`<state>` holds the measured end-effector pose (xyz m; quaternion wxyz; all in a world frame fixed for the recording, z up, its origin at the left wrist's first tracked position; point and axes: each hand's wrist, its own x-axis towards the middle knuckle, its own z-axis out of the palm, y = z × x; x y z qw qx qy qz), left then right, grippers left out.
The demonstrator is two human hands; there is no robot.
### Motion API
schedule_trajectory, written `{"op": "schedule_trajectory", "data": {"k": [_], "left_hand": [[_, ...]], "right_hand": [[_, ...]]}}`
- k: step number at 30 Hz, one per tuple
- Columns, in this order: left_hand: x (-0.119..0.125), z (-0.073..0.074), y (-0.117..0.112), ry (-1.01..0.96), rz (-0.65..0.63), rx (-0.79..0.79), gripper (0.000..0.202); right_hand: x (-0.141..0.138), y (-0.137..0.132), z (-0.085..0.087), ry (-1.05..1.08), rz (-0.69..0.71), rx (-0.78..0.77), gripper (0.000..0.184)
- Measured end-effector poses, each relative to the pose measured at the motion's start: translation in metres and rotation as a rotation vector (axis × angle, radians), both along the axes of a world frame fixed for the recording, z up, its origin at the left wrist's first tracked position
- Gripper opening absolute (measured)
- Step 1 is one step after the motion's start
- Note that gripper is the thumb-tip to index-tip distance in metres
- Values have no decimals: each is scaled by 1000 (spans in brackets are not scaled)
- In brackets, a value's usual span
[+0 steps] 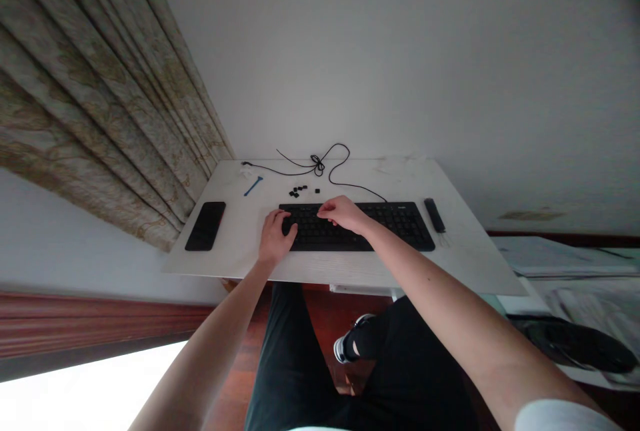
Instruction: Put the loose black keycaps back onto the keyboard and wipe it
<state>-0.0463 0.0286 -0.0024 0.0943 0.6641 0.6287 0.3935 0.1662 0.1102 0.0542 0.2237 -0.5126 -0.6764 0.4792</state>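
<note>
Black keyboard (400, 228) lies on the white tabletop (240, 251) under both your hands. Your left hand (274, 238) rests open on its left end, and your right hand (343, 213) rests open on its upper keys; neither is clamped. Beyond lie loose black keycaps (297, 191), a blue strip (253, 186) and a tangled black cable (317, 166), with a phone (205, 226) to your left and a remote (434, 215) to your right.

The view is taken from a camera worn on the person's head, and it is directed forward and steeply down. The person's legs (295, 358) are caught close below, along the bottom edge. The keyboard (400, 224) is seen from above at arm's length, on the counter (240, 238) near mid-frame, with the wall (400, 51) filling the wide view beyond.
</note>
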Motion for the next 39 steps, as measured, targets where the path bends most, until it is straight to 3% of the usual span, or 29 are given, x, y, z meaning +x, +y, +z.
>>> {"op": "schedule_trajectory", "data": {"k": [8, 23, 29, 33, 39], "left_hand": [[-2, 1, -1, -8, 3, 14, 22], [-2, 1, 0, -37, 0, 17, 22], [-2, 2, -1, -38, -20, 4, 24], [-1, 3, -2, -47, -33, -7, 27], [1, 3, -3, -40, -34, -7, 29]], "right_hand": [[-26, 31, 2, -317, 93, 75, 10], [-33, 35, 5, -435, 100, 6, 10], [-40, 45, 15, -629, 165, 73, 31], [-43, 46, 21, -694, 227, 82, 35], [-41, 43, 15, -767, 196, 87, 44]]}}
